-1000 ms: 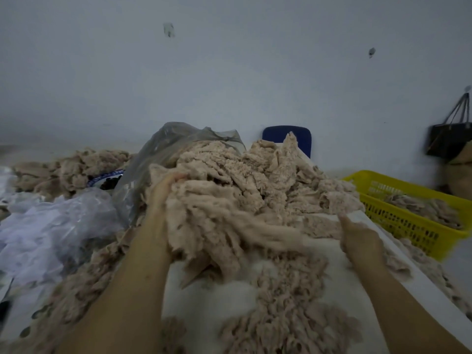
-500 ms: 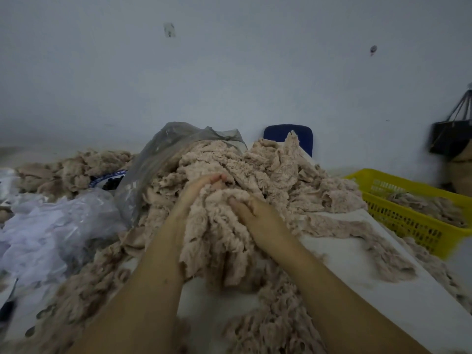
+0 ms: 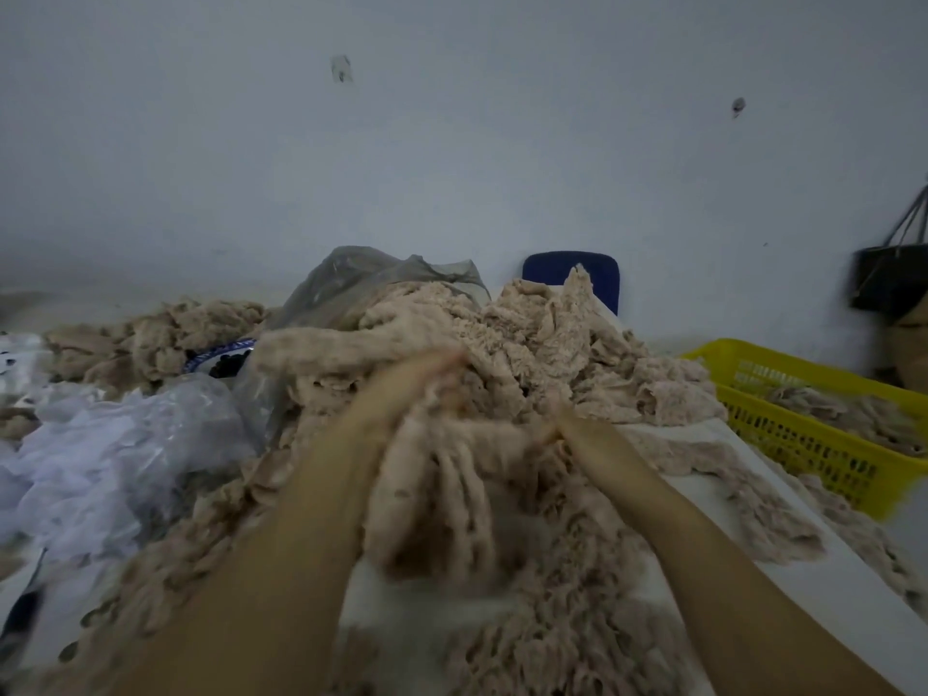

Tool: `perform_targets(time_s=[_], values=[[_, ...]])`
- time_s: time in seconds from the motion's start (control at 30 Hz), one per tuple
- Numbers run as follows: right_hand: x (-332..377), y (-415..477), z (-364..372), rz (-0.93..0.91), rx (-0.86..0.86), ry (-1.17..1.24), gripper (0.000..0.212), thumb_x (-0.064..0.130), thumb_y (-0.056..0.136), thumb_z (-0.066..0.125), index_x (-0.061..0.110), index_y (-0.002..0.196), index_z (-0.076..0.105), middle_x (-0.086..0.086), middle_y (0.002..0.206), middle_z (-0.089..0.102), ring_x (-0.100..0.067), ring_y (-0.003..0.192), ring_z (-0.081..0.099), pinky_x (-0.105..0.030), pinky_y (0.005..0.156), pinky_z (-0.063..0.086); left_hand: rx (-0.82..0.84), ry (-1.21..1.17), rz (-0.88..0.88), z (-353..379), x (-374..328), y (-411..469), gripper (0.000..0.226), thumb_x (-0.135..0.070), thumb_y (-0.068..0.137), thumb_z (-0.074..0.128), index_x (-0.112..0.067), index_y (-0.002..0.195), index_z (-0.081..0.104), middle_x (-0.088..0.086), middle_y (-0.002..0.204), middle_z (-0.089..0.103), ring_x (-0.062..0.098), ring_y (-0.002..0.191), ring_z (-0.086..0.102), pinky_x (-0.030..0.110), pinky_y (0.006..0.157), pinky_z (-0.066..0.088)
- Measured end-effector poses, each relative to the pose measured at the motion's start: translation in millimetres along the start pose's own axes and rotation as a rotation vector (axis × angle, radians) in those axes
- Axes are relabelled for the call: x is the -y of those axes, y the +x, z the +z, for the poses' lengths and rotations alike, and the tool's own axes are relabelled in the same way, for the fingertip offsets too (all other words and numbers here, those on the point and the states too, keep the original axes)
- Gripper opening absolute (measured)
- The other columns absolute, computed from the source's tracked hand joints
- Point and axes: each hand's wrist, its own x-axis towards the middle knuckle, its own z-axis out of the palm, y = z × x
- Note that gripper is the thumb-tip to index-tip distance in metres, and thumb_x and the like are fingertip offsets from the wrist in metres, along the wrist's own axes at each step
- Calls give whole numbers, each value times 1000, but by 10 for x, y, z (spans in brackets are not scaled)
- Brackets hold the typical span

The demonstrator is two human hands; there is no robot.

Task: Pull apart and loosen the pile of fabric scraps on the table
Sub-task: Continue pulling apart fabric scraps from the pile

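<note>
The pile of fabric scraps (image 3: 542, 344) rises on the tabletop (image 3: 828, 620) at twelve o'clock from the person, with loose scraps trailing toward six. Both hands are in a raised clump (image 3: 452, 494) at its near face. The right hand (image 3: 557, 432) grips the clump's edge, fingers buried in it. The left hand (image 3: 417, 389) is smeared by motion, so whether it grips or merely pushes cannot be told.

A hard tug could drag tangled strands off the tabletop edge at four o'clock, or pull the grey plastic bag (image 3: 361, 283) at eleven o'clock down with the heap. Knotted pieces may come away as one lump instead of loosening.

Counted: two hands, one main pile, one smaller heap (image 3: 150, 334) at ten o'clock, one grey plastic bag, and one yellow basket (image 3: 803, 444) at three o'clock holding more scraps.
</note>
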Motion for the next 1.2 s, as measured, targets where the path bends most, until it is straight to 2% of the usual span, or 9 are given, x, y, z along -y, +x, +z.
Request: perform_targets(time_s=[0.07, 0.13, 0.27, 0.5, 0.63, 0.77, 0.9, 1.03, 1.2], values=[[78, 79, 107, 82, 213, 300, 73, 82, 81, 40, 24, 98, 79, 1, 102, 75, -14, 95, 71, -33, 86, 53, 65, 281, -24, 289, 199, -129, 23, -32, 96, 56, -10, 90, 64, -8, 55, 54, 6, 46, 50, 20, 48, 45], [200, 95, 126, 202, 320, 591, 64, 68, 83, 55, 9, 80, 81, -8, 78, 76, -17, 74, 74, -30, 63, 59, 221, 533, -4, 585, 438, -276, 19, -32, 94, 63, -17, 100, 73, -10, 77, 70, 3, 67, 64, 18, 68, 54], [318, 208, -25, 295, 138, 798, 32, 33, 88, 63, 11, 66, 72, -8, 63, 64, -9, 66, 61, -31, 69, 54, 425, 656, -57, 653, 578, -367, 49, -37, 92, 66, -35, 139, 50, -41, 116, 48, -19, 109, 47, 1, 93, 36], [247, 195, -417, 279, -89, 1268, 19, 13, 90, 58, 2, 94, 73, -15, 91, 73, -26, 79, 69, -34, 64, 58, 82, -293, -26, -40, 500, -400, 24, -33, 85, 59, -11, 82, 67, 4, 68, 60, 11, 59, 56, 22, 57, 50], [-16, 161, -596, 255, -189, 1214, 26, 17, 101, 46, 8, 87, 67, -15, 67, 70, -26, 66, 65, -40, 65, 56, -237, -552, 28, -459, 477, -289, 36, -40, 91, 51, -9, 105, 62, 13, 103, 66, 21, 95, 64, 30, 93, 49], [100, 140, -402, 215, -19, 1055, 15, 14, 93, 54, 12, 78, 58, -2, 51, 56, -11, 40, 52, -21, 33, 40, -182, -682, -61, -414, 421, -206, 28, -32, 96, 45, -16, 73, 48, -2, 52, 54, 5, 44, 43, 10, 54, 35], [373, 97, -397, -4, 107, 1150, 32, 27, 100, 50, 9, 96, 76, -12, 88, 75, -21, 75, 74, -30, 58, 58, -170, -654, -130, -139, 410, -189, 30, -22, 103, 38, -4, 83, 52, 12, 61, 65, 11, 37, 52, 18, 43, 45], [479, 12, -247, -15, 96, 810, 35, 36, 89, 67, 11, 112, 73, -17, 114, 71, -30, 105, 69, -45, 91, 55, -43, -559, -221, 304, 473, -191, 30, -20, 99, 47, 3, 108, 63, 22, 87, 73, 30, 73, 74, 37, 61, 61], [311, -141, 42, 55, 147, 399, 37, 54, 88, 63, 24, 109, 70, 1, 103, 76, -15, 96, 72, -32, 78, 58, 7, -627, -94, 370, 319, -178, 49, -38, 89, 54, 0, 118, 67, 24, 112, 69, 34, 103, 67, 44, 86, 49]])
